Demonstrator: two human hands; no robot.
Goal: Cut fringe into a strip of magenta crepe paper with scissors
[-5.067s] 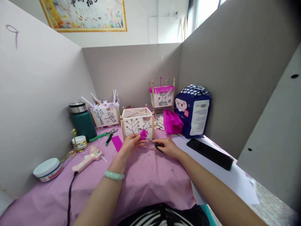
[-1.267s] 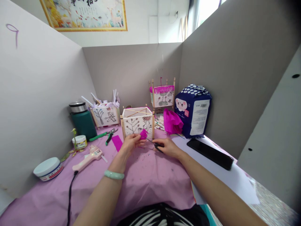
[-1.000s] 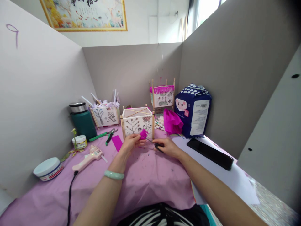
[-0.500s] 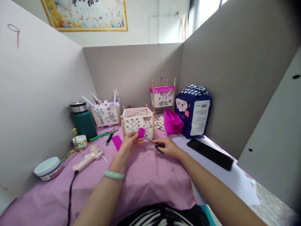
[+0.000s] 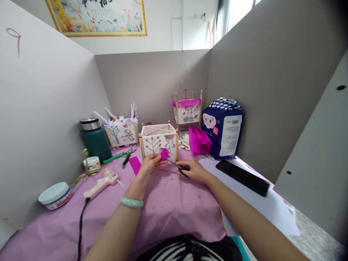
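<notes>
Between the fingers of my left hand (image 5: 150, 165) is a small piece of magenta crepe paper (image 5: 164, 154), its far edge cut into a fringe. My right hand (image 5: 194, 170) grips black-handled scissors (image 5: 182, 169), whose blades point left and meet the paper's right side. Just behind both hands stands a lantern-like box (image 5: 154, 143) of white panels drawn with branches, on wooden sticks. A flat magenta strip (image 5: 135, 165) lies on the cloth left of my left hand.
Pruning shears (image 5: 122, 156), a pink glue gun (image 5: 102, 184), a green flask (image 5: 95, 139) and a white bowl (image 5: 56, 195) are at left. At right are crumpled magenta paper (image 5: 199, 140), a blue package (image 5: 223, 128) and a black phone (image 5: 243, 177) on white paper (image 5: 272, 214).
The magenta piece has tilted slightly at the scissor blades. Both hands keep their hold in nearly the same place, and the view has shifted slightly.
</notes>
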